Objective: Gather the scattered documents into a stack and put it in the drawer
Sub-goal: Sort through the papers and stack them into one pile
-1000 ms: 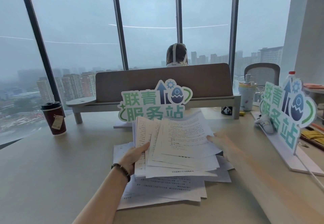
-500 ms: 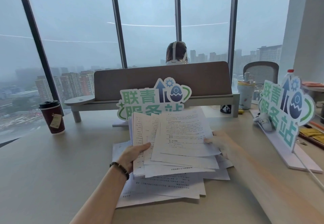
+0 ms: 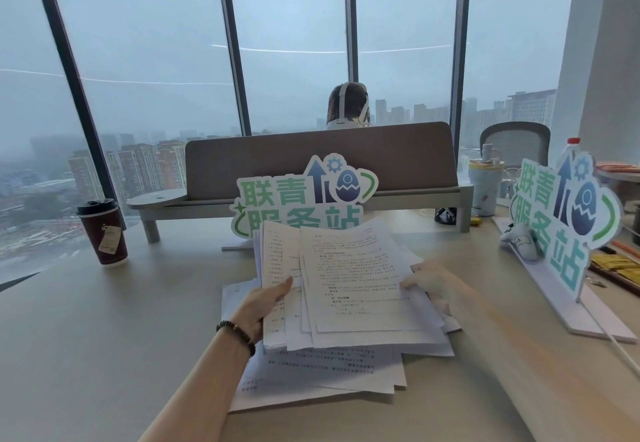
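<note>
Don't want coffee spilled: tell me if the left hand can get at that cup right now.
Probably not at once: the left hand holds the lifted papers. The coffee cup stands upright far off to its left, with bare desk between.

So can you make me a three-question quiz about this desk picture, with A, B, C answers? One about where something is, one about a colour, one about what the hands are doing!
1. Where is the coffee cup?
A. On the papers
B. On the desk's left side, near the window
C. In a hand

2. What colour is the cup's body?
A. Dark red
B. Yellow
C. Blue

3. What are the left hand and right hand doing?
A. Resting flat on the desk
B. Holding the cup
C. Holding a bunch of papers

Answers: 1 B, it stands alone at the left by the glass. 2 A, dark red under a black lid. 3 C, each hand grips one side of the sheets.
</note>
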`<control>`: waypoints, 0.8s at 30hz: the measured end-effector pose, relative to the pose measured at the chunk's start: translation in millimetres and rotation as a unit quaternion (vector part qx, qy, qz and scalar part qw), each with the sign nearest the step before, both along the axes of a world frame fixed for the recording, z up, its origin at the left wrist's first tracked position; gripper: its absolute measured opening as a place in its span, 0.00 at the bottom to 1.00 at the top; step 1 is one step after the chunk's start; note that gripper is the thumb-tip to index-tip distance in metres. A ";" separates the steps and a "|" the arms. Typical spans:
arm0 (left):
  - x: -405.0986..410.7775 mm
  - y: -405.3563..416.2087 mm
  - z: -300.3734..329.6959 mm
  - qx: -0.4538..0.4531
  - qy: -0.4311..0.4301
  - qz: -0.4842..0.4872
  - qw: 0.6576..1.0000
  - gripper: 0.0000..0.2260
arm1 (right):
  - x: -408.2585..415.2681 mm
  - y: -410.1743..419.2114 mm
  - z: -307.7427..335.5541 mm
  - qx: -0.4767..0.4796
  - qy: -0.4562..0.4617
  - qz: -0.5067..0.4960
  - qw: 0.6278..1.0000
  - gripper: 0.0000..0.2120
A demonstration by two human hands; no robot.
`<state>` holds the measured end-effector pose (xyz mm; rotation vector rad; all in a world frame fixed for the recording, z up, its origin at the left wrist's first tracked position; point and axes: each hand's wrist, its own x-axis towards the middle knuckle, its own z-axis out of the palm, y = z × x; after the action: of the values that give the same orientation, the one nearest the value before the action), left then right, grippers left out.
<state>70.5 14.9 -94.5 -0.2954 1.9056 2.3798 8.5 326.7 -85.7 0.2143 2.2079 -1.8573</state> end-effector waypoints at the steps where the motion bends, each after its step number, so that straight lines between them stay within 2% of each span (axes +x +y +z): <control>1: 0.5 0.5 0.2 -0.001 0.000 0.000 1.000 0.14 | 0.4 -3.2 -0.7 0.008 0.008 -0.005 1.000 0.08; 8: 0.8 2.7 0.6 0.012 0.010 -0.002 1.000 0.15 | 3.4 -11.5 -0.3 0.028 0.066 -0.042 0.997 0.04; 13: 0.7 3.2 0.3 0.002 0.014 -0.019 1.000 0.22 | 2.7 -11.5 1.7 -0.031 0.045 -0.081 0.995 0.07; 16: 1.2 5.2 1.1 -0.004 0.025 -0.028 0.999 0.23 | 5.0 -20.0 -0.1 -0.074 0.020 -0.081 0.994 0.07; 22: 5.2 8.8 4.1 0.012 0.037 -0.039 0.998 0.14 | 10.2 -38.8 -3.0 -0.084 0.024 -0.030 0.996 0.08; 24: 4.7 7.5 3.4 0.002 0.031 -0.036 0.999 0.14 | 12.0 -41.4 -4.0 -0.091 0.016 -0.008 0.996 0.08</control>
<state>75.2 22.4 -91.1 -0.1520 1.9027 2.3739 20.5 285.4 -89.7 0.1690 2.0462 -2.0706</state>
